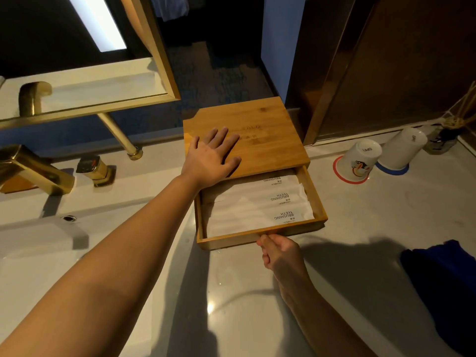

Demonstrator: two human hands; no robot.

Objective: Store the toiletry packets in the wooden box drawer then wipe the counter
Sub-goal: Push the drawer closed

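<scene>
A wooden box [265,130] stands on the pale counter [360,215], its drawer [318,199] pulled out toward me. Inside the drawer lie white toiletry packets [255,210] printed "BRUSHING TEETH". My left hand [213,155] rests flat on the box's lid, fingers spread. My right hand [277,249] pinches the middle of the drawer's front wall. A dark blue cloth [443,284] lies on the counter at the right edge.
A gold faucet [33,168] and its handle [94,168] stand by the white sink [38,240] at left. Two upturned white cups [360,161] sit at the back right beside a reed diffuser [445,137]. A gold-framed mirror [85,81] hangs behind.
</scene>
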